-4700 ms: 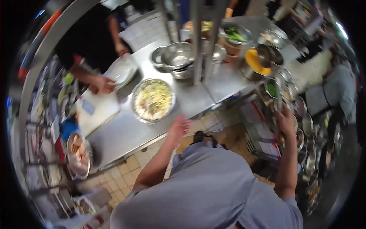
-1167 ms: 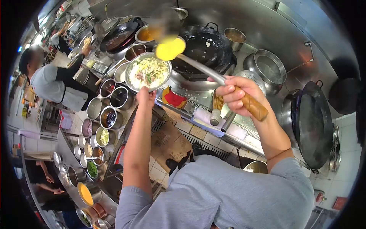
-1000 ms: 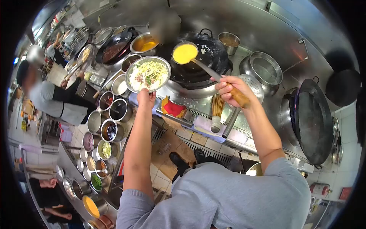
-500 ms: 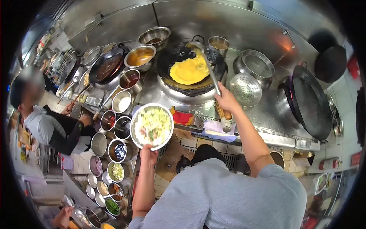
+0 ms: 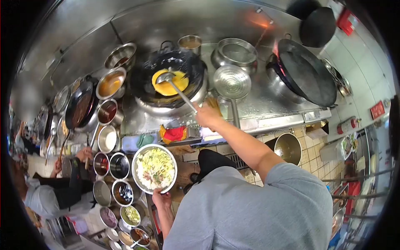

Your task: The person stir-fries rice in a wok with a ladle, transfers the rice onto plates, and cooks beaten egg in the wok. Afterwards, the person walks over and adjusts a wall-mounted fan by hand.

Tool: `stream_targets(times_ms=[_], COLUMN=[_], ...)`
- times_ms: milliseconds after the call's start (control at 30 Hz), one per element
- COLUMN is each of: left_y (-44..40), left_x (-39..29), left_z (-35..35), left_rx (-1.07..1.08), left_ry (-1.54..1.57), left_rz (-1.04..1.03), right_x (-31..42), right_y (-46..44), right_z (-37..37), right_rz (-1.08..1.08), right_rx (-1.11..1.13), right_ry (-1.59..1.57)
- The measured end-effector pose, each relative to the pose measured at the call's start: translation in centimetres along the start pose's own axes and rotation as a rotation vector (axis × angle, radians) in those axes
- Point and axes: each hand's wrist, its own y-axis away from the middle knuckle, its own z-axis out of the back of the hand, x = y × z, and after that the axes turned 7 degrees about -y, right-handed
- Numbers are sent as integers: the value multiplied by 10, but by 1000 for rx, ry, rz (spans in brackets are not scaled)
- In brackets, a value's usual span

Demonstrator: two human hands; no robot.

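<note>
My left hand (image 5: pixel 162 199) grips the near rim of a steel bowl (image 5: pixel 134 170) heaped with rice, shredded greens and bits of meat. The bowl is beside the stove's front edge. My right hand (image 5: pixel 208 116) is closed round the handle of a long ladle (image 5: pixel 180 93), whose head rests in the yellow egg (image 5: pixel 181 80) inside the black wok (image 5: pixel 193 68). The egg lies as a flat, rounded piece in the wok.
A perforated strainer (image 5: pixel 232 82) and a lidless steel pot (image 5: pixel 237 52) stand right of the wok. Farther right is another large wok (image 5: pixel 308 75). Seasoning pots, including a white-filled one (image 5: pixel 107 139), line the left. A co-worker (image 5: pixel 50 196) stands at far left.
The yellow liquid has gone from the ladle into the wok and now forms a flat piece. The ladle head has moved onto it. The view has turned right, and the bowl appears lower and farther left.
</note>
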Motion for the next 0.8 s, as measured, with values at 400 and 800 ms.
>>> stream_targets(times_ms=[400,800], left_y=[42,23], left_x=[59,69], left_z=[-12,-130], left_rx=[-329,-974], left_ry=[305,725], left_rz=[-107,-169], right_x=[54,97], right_y=[17,-219], right_z=[36,-146], right_rz=[650,554], right_rx=[951,1341], right_ry=[-760,-812])
